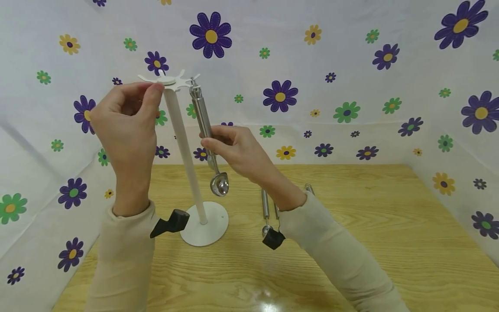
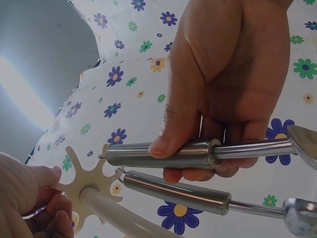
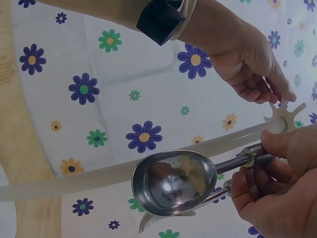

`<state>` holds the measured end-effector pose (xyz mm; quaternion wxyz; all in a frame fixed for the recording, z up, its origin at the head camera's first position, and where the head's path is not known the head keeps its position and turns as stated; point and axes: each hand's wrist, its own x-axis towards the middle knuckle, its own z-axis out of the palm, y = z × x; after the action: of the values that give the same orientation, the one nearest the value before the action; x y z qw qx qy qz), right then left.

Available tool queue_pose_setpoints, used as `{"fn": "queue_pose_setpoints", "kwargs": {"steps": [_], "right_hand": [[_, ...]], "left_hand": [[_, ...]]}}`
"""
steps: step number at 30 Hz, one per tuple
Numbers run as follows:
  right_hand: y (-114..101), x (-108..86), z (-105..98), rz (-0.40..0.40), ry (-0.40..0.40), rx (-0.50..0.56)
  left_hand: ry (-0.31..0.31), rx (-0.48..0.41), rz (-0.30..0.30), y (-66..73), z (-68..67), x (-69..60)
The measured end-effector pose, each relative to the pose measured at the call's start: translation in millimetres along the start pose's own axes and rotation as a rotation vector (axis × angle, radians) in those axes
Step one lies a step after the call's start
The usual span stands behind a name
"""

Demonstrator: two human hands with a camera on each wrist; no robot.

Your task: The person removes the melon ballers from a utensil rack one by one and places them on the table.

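Observation:
My left hand [image 1: 128, 108] pinches the edge of the hooked top [image 1: 171, 81] of a white stand [image 1: 181, 138]. Just right of the post, my right hand [image 1: 241, 151] grips the metal handle of a scoop [image 2: 131, 154] between thumb and fingers. Its shiny oval bowl [image 3: 173, 183] points downward, while its top end is up at one of the hooks. Whether its loop is over that hook I cannot tell. A second metal utensil [image 2: 176, 191] with a rounded head hangs beside it, its wire loop at a neighbouring hook.
On the wooden table [image 1: 351, 242], more metal-handled utensils [image 1: 265, 203] lie under the right forearm, partly hidden by it. The stand's round white base [image 1: 214, 232] rests left of them. Flower-printed cloth [image 1: 241, 69] covers the back and sides.

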<state>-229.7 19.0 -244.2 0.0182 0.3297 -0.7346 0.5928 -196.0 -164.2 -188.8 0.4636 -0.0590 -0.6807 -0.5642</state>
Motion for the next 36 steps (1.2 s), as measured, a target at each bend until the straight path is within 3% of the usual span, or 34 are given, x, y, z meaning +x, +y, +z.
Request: {"fn": "queue_pose_setpoints", "kwargs": {"steps": [12,30,36], "right_hand": [[-6.1,-7.3,-12.5,-0.008,-0.074,-0.041],[-12.7,-12.4,-14.2,0.028,-0.095,-0.037],[-15.0,-12.1,-14.0,0.034,-0.099,-0.023]], "left_hand": [[0.03,0.048,-0.004,-5.4,-0.4,4.3],[-0.068,-0.046,-0.027,-16.6,0.1,16.1],[-0.106,-0.073,-0.093,-17.4,-1.9,21.6]]}}
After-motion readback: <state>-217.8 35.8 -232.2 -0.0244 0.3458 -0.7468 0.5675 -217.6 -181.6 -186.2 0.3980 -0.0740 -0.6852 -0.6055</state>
